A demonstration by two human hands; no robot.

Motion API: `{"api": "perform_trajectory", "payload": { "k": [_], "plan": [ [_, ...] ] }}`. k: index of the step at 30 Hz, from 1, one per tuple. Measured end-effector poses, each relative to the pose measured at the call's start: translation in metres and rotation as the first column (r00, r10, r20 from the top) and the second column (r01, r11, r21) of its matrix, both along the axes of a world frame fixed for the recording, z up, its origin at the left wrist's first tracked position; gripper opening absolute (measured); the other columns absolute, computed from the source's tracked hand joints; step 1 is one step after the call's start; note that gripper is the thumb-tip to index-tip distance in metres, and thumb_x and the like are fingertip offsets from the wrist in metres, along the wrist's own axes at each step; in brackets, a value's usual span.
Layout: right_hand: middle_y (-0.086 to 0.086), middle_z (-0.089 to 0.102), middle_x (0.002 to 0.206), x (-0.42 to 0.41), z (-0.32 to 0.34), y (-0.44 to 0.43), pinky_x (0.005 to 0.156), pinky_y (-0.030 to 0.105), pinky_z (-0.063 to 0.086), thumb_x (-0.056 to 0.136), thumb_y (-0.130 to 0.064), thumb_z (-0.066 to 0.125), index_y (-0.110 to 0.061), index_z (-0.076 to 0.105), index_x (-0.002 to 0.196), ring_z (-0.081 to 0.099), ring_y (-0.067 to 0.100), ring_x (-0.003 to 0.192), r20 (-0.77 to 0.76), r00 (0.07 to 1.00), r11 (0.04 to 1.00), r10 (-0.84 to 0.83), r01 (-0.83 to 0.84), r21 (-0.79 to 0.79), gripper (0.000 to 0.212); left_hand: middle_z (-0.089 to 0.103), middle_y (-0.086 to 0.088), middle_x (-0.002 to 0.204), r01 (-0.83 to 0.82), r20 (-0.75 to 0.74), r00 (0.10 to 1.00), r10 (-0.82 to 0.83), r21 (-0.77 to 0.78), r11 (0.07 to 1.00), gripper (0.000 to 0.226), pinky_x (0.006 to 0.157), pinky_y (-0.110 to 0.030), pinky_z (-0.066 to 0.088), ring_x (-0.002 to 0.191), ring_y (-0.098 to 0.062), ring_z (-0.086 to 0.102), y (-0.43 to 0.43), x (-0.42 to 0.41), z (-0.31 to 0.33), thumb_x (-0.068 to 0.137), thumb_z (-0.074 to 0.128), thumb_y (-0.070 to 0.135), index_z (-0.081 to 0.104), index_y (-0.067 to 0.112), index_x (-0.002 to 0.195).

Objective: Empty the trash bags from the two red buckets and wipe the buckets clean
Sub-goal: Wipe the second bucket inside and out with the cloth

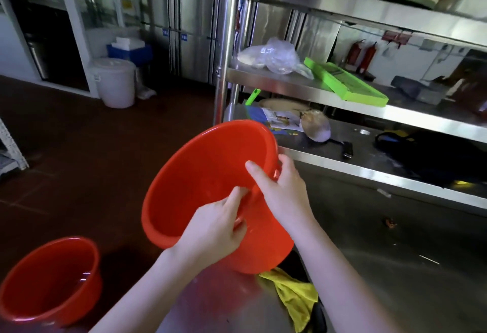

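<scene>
Red round plastic bucket [200,174], left hand [213,232] and right hand [282,193] fingers curled round its rim, half hides yellow cloth [295,298] on steel desk [395,266].

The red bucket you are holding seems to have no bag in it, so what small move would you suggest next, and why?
Probably free the right hand and take the yellow cloth lying on the steel table just below the tilted bucket. The bucket shows no bag, and both hands, the left hand included, grip its rim without a cloth, so wiping seems due.

L hand [213,227], R hand [282,187] on tilted red bucket [200,169]; 2nd bucket [50,280] lower-left.
</scene>
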State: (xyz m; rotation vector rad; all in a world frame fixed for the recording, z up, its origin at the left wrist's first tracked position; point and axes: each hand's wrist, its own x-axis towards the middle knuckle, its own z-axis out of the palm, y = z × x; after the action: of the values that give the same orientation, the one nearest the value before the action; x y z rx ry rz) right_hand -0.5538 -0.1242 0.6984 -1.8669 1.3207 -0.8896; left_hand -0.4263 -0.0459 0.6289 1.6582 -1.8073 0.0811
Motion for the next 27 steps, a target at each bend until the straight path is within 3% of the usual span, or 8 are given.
{"api": "perform_trajectory", "payload": {
  "k": [4,7,10,12,15,16,22,27],
  "plan": [
    [-0.002,0.059,0.123,0.01,0.001,0.005,0.087,0.032,0.049,0.083,-0.039,0.063,-0.027,0.034,0.141,0.059,0.019,0.108,-0.134,0.986,0.994,-0.094,0.086,-0.067,0.065,0.06,0.017,0.095,0.1,-0.12,0.988,-0.099,0.002,0.995,0.042,0.065,-0.021,0.044,0.081,-0.012,0.062,0.004,0.018,-0.004,0.083,0.059,0.051,0.052,0.027,0.117],
    [-0.003,0.065,0.112,0.005,0.001,0.004,0.081,0.03,0.049,0.082,-0.035,0.062,-0.03,0.04,0.139,0.063,0.021,0.101,-0.146,0.974,0.984,-0.171,0.161,-0.079,0.061,0.056,0.021,0.109,0.156,-0.256,0.957,-0.137,0.055,0.986,0.051,0.091,-0.026,0.041,0.102,-0.002,0.052,0.016,0.054,-0.017,0.083,0.05,0.073,0.061,0.035,0.116],
    [-0.008,0.069,0.109,-0.004,-0.001,0.006,0.089,0.034,0.051,0.08,-0.03,0.063,-0.036,0.045,0.136,0.065,0.018,0.098,-0.123,0.971,0.977,-0.206,0.197,-0.086,0.059,0.05,0.004,0.131,-0.234,-0.338,0.907,0.251,0.09,0.968,0.051,0.106,-0.041,0.035,0.123,-0.019,0.043,0.03,0.1,-0.048,0.086,0.057,0.06,0.059,0.031,0.128],
    [-0.011,0.069,0.111,-0.006,-0.002,0.01,0.094,0.038,0.052,0.079,-0.025,0.066,-0.04,0.045,0.136,0.066,0.015,0.096,-0.098,0.975,0.978,-0.198,0.188,-0.094,0.062,0.043,-0.009,0.141,-0.403,-0.5,0.677,0.541,0.363,0.84,0.064,0.101,-0.045,0.041,0.124,-0.03,0.046,0.038,0.127,-0.062,0.087,0.069,0.039,0.042,0.028,0.144],
    [-0.023,0.067,0.107,-0.001,-0.001,0.015,0.094,0.037,0.052,0.076,-0.019,0.067,-0.043,0.046,0.136,0.066,0.0,0.095,-0.074,0.99,0.989,-0.118,0.111,-0.095,0.068,0.057,-0.008,0.123,-0.119,-0.788,0.135,0.601,0.589,0.799,0.065,0.073,-0.041,0.057,0.096,-0.023,0.064,0.045,0.141,-0.076,0.091,0.067,0.02,0.033,0.03,0.146],
    [-0.029,0.064,0.103,0.003,0.0,0.015,0.094,0.035,0.053,0.076,-0.018,0.067,-0.044,0.046,0.137,0.064,-0.007,0.094,-0.077,0.994,0.993,-0.079,0.072,-0.095,0.07,0.06,-0.006,0.115,-0.093,-0.799,0.067,0.598,0.591,0.801,0.06,0.065,-0.04,0.058,0.09,-0.022,0.066,0.048,0.143,-0.082,0.092,0.064,0.015,0.036,0.029,0.143],
    [-0.032,0.063,0.106,0.038,0.002,-0.002,0.095,0.037,0.053,0.078,-0.015,0.068,-0.044,0.045,0.139,0.063,-0.005,0.1,-0.075,0.989,0.985,0.126,-0.134,-0.109,0.072,0.066,-0.01,0.114,-0.194,-0.824,-0.107,0.557,0.567,0.801,0.058,0.059,-0.039,0.059,0.084,-0.025,0.072,0.079,0.177,-0.102,0.087,0.062,-0.003,0.051,0.024,0.136],
    [-0.015,0.064,0.123,0.083,-0.019,-0.018,0.096,0.04,0.054,0.081,-0.013,0.07,-0.042,0.041,0.141,0.064,0.003,0.108,0.044,0.97,0.97,0.238,-0.235,-0.054,0.073,0.075,-0.008,0.091,-0.368,-0.841,-0.101,0.532,0.528,0.765,0.049,0.061,-0.04,0.059,0.065,-0.022,0.07,0.111,0.217,-0.086,0.086,0.062,-0.005,0.062,0.026,0.124]
  ]
}}
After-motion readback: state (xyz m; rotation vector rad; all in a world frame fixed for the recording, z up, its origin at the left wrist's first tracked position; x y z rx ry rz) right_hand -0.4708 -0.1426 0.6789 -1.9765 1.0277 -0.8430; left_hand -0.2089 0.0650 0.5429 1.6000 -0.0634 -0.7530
